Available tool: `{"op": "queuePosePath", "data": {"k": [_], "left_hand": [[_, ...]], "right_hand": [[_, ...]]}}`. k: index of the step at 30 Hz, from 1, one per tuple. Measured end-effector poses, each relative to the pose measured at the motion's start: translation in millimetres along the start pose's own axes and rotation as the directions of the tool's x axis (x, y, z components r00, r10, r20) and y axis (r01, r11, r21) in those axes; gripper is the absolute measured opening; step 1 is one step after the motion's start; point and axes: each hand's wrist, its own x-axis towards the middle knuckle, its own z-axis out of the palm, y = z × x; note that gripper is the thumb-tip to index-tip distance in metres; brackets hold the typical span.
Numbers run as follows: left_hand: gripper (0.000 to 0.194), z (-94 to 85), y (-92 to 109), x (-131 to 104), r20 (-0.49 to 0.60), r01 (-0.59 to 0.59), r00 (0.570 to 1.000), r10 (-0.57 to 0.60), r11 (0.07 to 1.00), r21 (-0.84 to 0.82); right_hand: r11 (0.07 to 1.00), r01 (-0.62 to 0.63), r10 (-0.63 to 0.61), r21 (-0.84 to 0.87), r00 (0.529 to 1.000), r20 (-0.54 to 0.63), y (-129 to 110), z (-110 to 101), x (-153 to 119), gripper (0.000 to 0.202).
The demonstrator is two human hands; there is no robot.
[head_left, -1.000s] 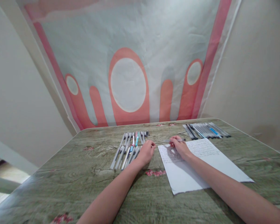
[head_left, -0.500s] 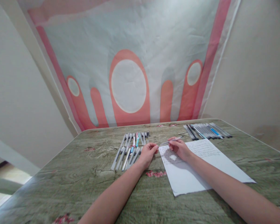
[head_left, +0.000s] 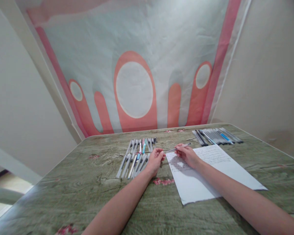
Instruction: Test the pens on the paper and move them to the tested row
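Held pen [head_left: 170, 150]: above the sheet's far left corner, slanting; I judge it light, stiff and slick, best taken mid-barrel.
Right hand [head_left: 188, 156]: fingers pinching the held pen over the sheet.
Left hand [head_left: 156, 160]: just left of the sheet, fingers curled near the held pen's end; I can't tell whether they grip it.
Sheet [head_left: 191, 186]: handwritten paper, flat on the desk [head_left: 75, 189]; thin, likely easy to crease.
Left pens [head_left: 132, 166]: two rows left of the sheet.
Right pens [head_left: 226, 138]: side by side beyond the sheet.
Containers: I see none.
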Motion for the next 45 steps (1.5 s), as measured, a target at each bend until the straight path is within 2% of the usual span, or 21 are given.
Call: {"op": "queuePosePath", "data": {"k": [9,18,33,45], "left_hand": [[0.027,0.3,-2.8,0.5,0.031,-0.008,0.999,0.007,1.000,0.016],[0.026,0.1,-2.0,0.3,0.037,-0.020,0.999,0.019,0.999,0.035],[0.025,-2.7,-9.4,4.8,0.031,-0.031,0.999,0.031,1.000,0.004],[0.020,-0.8,-5.1,0.5,0.035,-0.051,0.998,0.047,0.993,0.108]], "right_hand": [[1.000,-0.010,0.009,0.028,0.999,0.039,-0.6,0.8,-0.9,0.025],[1.000,-0.013,0.013,-0.010,0.999,0.030,0.7,0.4,-0.3,0.026],[0.998,0.039,-0.035,-0.055,0.997,0.072,7.1,-3.8,3.3,0.028],[0.999,0.026,-0.022,-0.042,0.997,0.080,10.7,-6.7,4.8,0.022]]}}
